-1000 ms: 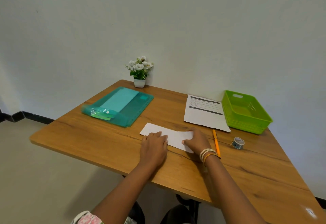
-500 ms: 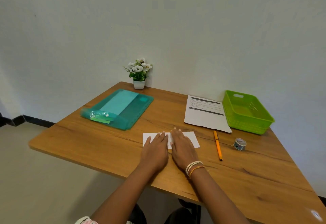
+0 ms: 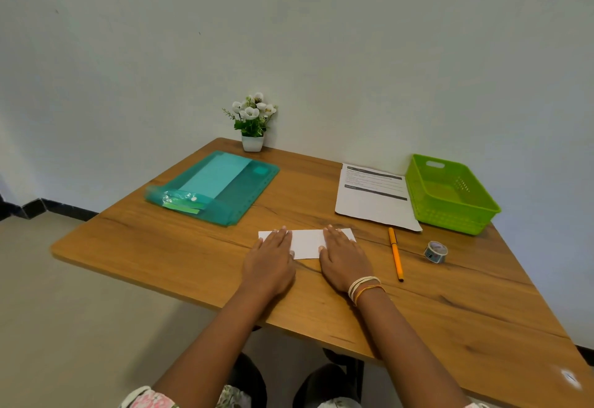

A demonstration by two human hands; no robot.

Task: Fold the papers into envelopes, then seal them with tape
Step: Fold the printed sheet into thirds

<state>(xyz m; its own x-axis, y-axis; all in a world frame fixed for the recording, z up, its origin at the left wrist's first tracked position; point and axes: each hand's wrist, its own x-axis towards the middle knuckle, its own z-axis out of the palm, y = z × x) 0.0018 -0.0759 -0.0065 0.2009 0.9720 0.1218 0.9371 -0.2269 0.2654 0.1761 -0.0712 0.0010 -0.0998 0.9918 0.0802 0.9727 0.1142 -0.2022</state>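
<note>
- While both hands are flat on it, the folded paper (image 3: 306, 243) lies on the wooden table (image 3: 180, 256) near the front edge, long side running left to right, so its short ends point toward the folder side and the pen side.
- Biggest thing on the table is the teal plastic folder (image 3: 221, 187) at the back left, lying at an angle, with a little flower pot (image 3: 252, 131) just behind it by the wall.
- Green basket (image 3: 450, 194) sits at the back right, and a printed sheet (image 3: 374, 197) lies flat just beside it, touching or nearly so.
- Left hand (image 3: 271, 263) is open, fingers straight and together, pressing down on the left end of the paper.
- Right hand (image 3: 344, 259) is the same deal, open and flat, fingers covering the right end, bracelets on the wrist. A bare strip of paper shows between the two hands.
- Orange pen (image 3: 395, 253) lies right of the right hand, pointing roughly front to back.
- Small roll of tape (image 3: 435, 251) stands on the table just right of the pen, not touching it.
</note>
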